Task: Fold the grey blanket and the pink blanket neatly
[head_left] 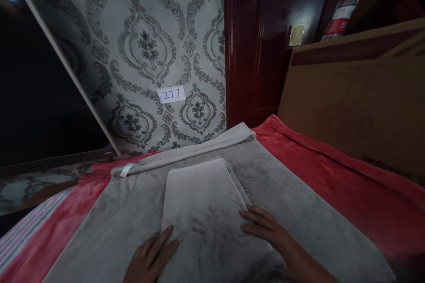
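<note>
A folded grey plush cloth (195, 194) lies in the middle, on top of a larger grey blanket (133, 212) that is spread out. My left hand (152, 254) rests at the folded cloth's near left edge, fingers stretched forward. On the other side, my right hand (265, 225) lies flat over the cloth's right edge with its fingers extended. Neither hand grips anything. The far edge of the grey blanket is turned over and carries a small white tag (126, 170). Part of the folded cloth's near end runs out of the frame.
Beneath the grey blanket is a red blanket (318, 177). A cardboard box (355, 97) stands at right, with a plastic bottle (341, 13) behind its top edge. A dark screen (43, 79) is on the left. Patterned wallpaper (146, 48) bears a paper marked 277 (171, 94).
</note>
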`<state>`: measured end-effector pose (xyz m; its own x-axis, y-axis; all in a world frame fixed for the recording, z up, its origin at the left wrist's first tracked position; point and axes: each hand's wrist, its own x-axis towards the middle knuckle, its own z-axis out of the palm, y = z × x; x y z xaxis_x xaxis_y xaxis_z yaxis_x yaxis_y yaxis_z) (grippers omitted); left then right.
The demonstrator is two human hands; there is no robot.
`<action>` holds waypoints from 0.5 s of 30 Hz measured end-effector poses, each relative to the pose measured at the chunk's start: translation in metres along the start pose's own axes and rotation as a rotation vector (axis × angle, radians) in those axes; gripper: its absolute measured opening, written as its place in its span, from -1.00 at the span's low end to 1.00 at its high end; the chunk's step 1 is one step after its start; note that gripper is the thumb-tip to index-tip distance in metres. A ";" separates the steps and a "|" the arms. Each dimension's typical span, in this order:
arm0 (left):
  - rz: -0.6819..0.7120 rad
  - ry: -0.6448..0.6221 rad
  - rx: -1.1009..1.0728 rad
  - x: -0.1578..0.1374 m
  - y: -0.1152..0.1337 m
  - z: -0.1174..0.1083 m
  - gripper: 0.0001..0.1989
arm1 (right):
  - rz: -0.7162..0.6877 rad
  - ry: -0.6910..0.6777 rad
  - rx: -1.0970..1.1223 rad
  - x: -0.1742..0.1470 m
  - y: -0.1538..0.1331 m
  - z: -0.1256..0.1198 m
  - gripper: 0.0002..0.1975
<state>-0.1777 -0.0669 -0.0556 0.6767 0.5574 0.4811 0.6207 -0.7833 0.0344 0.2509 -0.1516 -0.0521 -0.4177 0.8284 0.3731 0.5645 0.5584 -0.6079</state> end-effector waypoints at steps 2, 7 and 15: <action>-0.010 -0.001 -0.027 0.001 0.006 -0.006 -0.39 | -0.002 -0.012 -0.028 -0.001 0.001 0.001 -0.30; -0.101 -0.027 -0.012 0.001 0.021 -0.018 -0.42 | -0.062 -0.033 -0.069 -0.002 0.024 0.010 -0.26; -0.177 -0.179 -0.060 0.007 0.033 -0.035 -0.37 | -0.285 0.072 -0.195 -0.006 0.097 0.057 -0.30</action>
<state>-0.1663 -0.0986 -0.0204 0.6225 0.7227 0.3003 0.7145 -0.6814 0.1587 0.2680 -0.1053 -0.1531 -0.5311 0.6348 0.5612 0.5602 0.7600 -0.3295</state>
